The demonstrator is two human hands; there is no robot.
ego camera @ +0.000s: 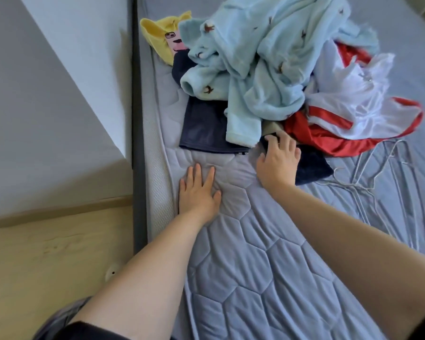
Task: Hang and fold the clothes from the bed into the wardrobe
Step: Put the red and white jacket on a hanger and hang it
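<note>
A pile of clothes lies on the quilted grey bed (268, 253): a fluffy light-blue garment (263, 52) on top, a yellow piece (157, 33) at the far left, a navy garment (204, 126) underneath, a red and white garment (349, 111) on the right. My left hand (198, 192) rests flat on the bed cover, fingers straight. Farther right, my right hand (277, 160) lies over a dark navy cloth (312, 165) at the pile's near edge, its fingertips curled onto the dark fabric.
Several white wire hangers (368, 173) lie on the bed to the right of my right hand. A dark bed frame (138, 143) runs along the left side, with a white wall (47, 106) and a wooden floor (47, 253) beyond it.
</note>
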